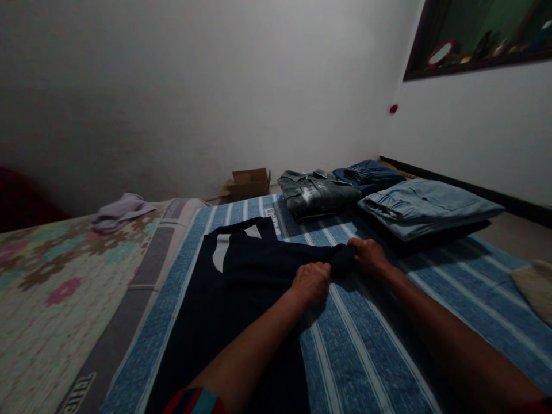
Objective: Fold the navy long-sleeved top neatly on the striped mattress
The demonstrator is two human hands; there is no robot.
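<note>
A dark navy garment (259,264) with light grey patches lies spread on a blue striped sheet (345,333). One part of it, perhaps a sleeve, stretches rightward across the sheet. My left hand (311,283) is closed on the lower edge of that part, knuckles up. Farther right, my right hand (367,254) pinches its bunched end. The fabric between both hands looks gathered. Fingertips of both hands are partly hidden by the cloth and knuckles.
Folded grey denim clothing (317,192), dark blue clothing (368,174) and a light blue stack (426,204) sit beyond my hands. A cardboard box (248,185) stands by the wall. Left lies a floral bedcover (77,293) with a pale purple cloth (121,213). A beige item (535,290) is at right.
</note>
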